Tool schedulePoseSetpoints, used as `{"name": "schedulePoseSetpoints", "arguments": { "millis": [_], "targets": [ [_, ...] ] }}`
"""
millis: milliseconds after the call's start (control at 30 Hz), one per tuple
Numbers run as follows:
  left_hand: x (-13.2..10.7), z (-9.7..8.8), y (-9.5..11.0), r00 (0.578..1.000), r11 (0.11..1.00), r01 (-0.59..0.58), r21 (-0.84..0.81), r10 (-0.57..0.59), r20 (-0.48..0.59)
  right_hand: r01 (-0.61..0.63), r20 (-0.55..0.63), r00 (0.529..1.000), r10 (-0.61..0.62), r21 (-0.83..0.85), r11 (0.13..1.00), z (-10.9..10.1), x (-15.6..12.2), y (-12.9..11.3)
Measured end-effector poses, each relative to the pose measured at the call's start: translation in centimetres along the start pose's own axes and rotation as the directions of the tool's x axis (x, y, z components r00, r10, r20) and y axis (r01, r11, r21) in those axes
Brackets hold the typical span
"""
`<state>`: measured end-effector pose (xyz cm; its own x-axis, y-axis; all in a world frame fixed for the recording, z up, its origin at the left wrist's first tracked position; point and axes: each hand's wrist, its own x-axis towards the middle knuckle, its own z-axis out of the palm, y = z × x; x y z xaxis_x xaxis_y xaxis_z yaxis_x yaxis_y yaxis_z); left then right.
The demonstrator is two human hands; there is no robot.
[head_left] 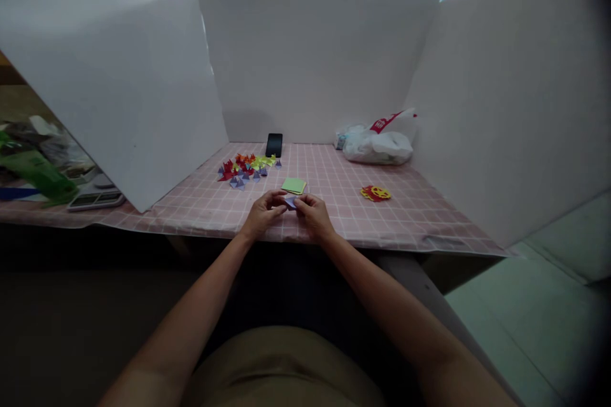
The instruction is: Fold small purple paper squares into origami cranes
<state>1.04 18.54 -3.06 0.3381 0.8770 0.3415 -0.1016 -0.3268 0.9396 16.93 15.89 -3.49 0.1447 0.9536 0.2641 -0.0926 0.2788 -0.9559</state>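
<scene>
Between my two hands is a small folded piece of purple paper [291, 202], held just above the table's near part. My left hand [265, 211] pinches its left side, and my right hand [314, 212] grips its right side with thumb and fingers. Right behind it lies a stack of square paper sheets [293, 185], light green on top with yellow showing below. Farther back on the left, several small folded paper pieces [245, 169] in red, orange, yellow and purple stand in a group.
The table has a pink checked cloth [334, 168]. A black phone [273, 144] leans at the back. White plastic bags [379, 145] lie back right, with red and yellow cut-out pieces [375, 193] nearer. White panels [315, 63] enclose three sides. A scale [95, 200] stands outside, left.
</scene>
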Motion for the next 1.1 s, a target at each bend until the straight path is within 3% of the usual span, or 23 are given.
{"name": "schedulePoseSetpoints", "arguments": {
  "millis": [467,833,1100],
  "targets": [
    [-0.27,-0.02,0.26,0.995,0.996,0.078,-0.045,-0.08,-0.054,-0.016,0.135,0.991,0.008,0.06,0.998,0.3,-0.43,-0.69],
    [-0.46,-0.26,0.39,0.994,0.989,0.102,-0.111,-0.105,-0.021,-0.043,0.083,0.996,0.032,0.137,0.99,0.05,-0.47,-0.73],
    [-0.29,0.1,0.65,0.999,0.996,0.047,-0.077,-0.049,-0.017,-0.141,0.108,0.987,0.12,0.215,0.966,-0.23,-0.25,-0.6]
  ]
}}
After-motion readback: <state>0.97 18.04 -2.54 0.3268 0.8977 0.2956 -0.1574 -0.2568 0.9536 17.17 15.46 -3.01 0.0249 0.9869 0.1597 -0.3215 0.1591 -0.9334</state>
